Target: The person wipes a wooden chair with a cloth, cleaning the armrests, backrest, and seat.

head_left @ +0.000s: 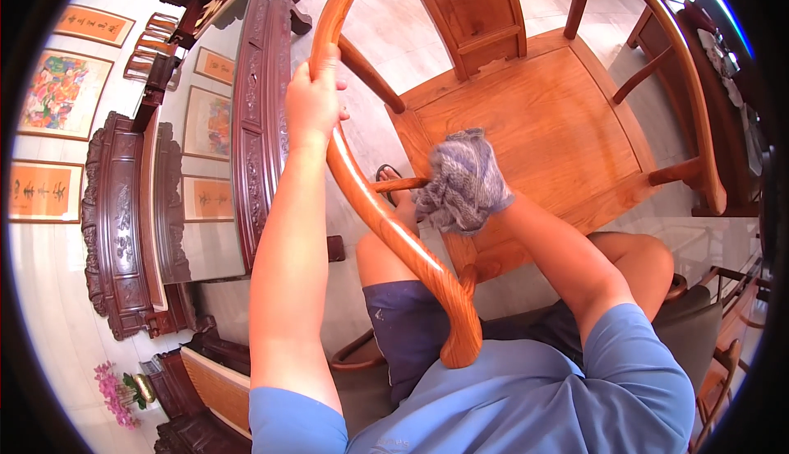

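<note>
A wooden armchair (pixel 567 138) with a smooth orange-brown seat and a round curved arm rail (pixel 380 214) stands in front of me, its back panel away from me. Around the left side of that rail, the fingers of my left hand (pixel 315 102) are closed. A crumpled grey patterned cloth (pixel 462 181) covers my right hand (pixel 493 195), which holds it against a thin wooden rod (pixel 399 184) under the rail, at the seat's left edge. The cloth hides the fingers of my right hand and that end of the rod.
To the left stands a dark carved wooden table (pixel 259 117) with a glossy top. Framed pictures (pixel 64 92) hang beyond it, and pink flowers (pixel 115 394) stand at the lower left. More dark furniture (pixel 699 101) lines the right side. My legs are close to the chair's front.
</note>
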A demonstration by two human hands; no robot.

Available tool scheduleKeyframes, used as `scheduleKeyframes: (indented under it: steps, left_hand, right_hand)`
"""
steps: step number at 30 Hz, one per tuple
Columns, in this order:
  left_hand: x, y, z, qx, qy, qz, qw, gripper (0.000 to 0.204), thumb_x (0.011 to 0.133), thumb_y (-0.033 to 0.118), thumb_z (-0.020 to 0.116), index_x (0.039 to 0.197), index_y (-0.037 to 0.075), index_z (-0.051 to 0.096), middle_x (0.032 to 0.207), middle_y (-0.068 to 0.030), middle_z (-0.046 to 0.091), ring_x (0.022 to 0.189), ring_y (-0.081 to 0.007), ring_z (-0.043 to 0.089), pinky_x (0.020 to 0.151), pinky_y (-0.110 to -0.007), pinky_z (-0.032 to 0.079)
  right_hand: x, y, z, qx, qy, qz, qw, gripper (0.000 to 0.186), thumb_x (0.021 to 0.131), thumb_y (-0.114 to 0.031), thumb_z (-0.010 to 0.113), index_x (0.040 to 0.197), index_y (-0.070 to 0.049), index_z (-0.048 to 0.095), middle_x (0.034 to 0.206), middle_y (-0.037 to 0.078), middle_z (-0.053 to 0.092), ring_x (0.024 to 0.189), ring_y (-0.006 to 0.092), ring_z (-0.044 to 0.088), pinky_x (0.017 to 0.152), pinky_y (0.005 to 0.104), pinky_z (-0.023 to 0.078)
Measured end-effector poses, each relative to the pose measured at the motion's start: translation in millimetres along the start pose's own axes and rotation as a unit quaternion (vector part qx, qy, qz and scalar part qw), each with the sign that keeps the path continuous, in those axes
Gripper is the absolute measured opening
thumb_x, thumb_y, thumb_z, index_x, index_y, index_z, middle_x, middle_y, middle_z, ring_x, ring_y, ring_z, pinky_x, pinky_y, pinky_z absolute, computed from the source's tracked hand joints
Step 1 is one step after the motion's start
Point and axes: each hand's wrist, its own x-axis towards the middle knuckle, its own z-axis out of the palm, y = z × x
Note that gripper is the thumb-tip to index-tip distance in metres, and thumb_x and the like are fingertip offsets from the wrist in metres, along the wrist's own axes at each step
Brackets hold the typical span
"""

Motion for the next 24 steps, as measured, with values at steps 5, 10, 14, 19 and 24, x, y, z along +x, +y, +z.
scheduleKeyframes:
  steps: [5, 10, 14, 19, 24]
  left_hand:
    - [4.1, -6.9, -7.6, -0.028, 0.007, 0.073, 0.997, 0.095, 0.099, 0.079, 0.037, 0.138, -0.005, 0.056, 0.119, -0.0216, 0.068, 0.094, -0.0302, 0.073, 0.088, -0.038, 0.056]
    - [18.3, 0.8, 32.1, -0.012, 0.062, 0.182, 0.981, 0.103, 0.100, 0.077, 0.038, 0.151, -0.012, 0.037, 0.130, -0.0347, 0.062, 0.127, -0.0402, 0.059, 0.109, -0.042, 0.043]
    - [-4.8, 3.6, -2.7, 0.027, 0.077, 0.149, 0.986, 0.102, 0.101, 0.076, 0.039, 0.149, -0.014, 0.039, 0.120, -0.0305, 0.067, 0.118, -0.0354, 0.064, 0.104, -0.041, 0.045]
    - [6.6, -5.0, 2.4, -0.004, 0.041, 0.170, 0.985, 0.093, 0.104, 0.069, 0.042, 0.141, -0.016, 0.048, 0.092, -0.0209, 0.070, 0.093, -0.0251, 0.067, 0.086, -0.039, 0.051]
    - [23.1, -16.5, 9.4, -0.015, 0.076, 0.215, 0.974, 0.087, 0.105, 0.065, 0.043, 0.141, -0.014, 0.050, 0.091, -0.0225, 0.067, 0.093, -0.0319, 0.067, 0.085, -0.040, 0.051]
  right_hand:
    - [126.4, -7.8, 8.3, 0.430, 0.375, -0.046, 0.820, 0.008, 0.082, -0.018, 0.066, 0.088, -0.014, 0.064, 0.080, 0.007, 0.062, 0.076, 0.0264, 0.065, 0.067, 0.0458, 0.047]
    - [237.8, 33.2, -13.9, -0.027, 0.390, 0.000, 0.921, 0.020, 0.084, -0.027, 0.066, 0.097, -0.014, 0.073, 0.091, 0.011, 0.072, 0.084, 0.0327, 0.071, 0.067, 0.0498, 0.048]
    - [212.6, -9.9, -31.1, -0.032, 0.247, -0.053, 0.967, 0.023, 0.081, -0.028, 0.070, 0.098, -0.013, 0.074, 0.090, 0.011, 0.073, 0.088, 0.0341, 0.073, 0.068, 0.0467, 0.055]
    - [190.5, 5.8, 0.2, 0.372, 0.091, 0.156, 0.910, 0.031, 0.080, -0.040, 0.073, 0.091, -0.011, 0.075, 0.091, 0.015, 0.073, 0.090, 0.0288, 0.073, 0.075, 0.0469, 0.057]
    - [163.5, 47.6, 71.6, -0.044, 0.146, 0.137, 0.979, 0.027, 0.079, -0.042, 0.071, 0.081, -0.015, 0.076, 0.085, 0.014, 0.074, 0.096, 0.0304, 0.073, 0.080, 0.0436, 0.056]
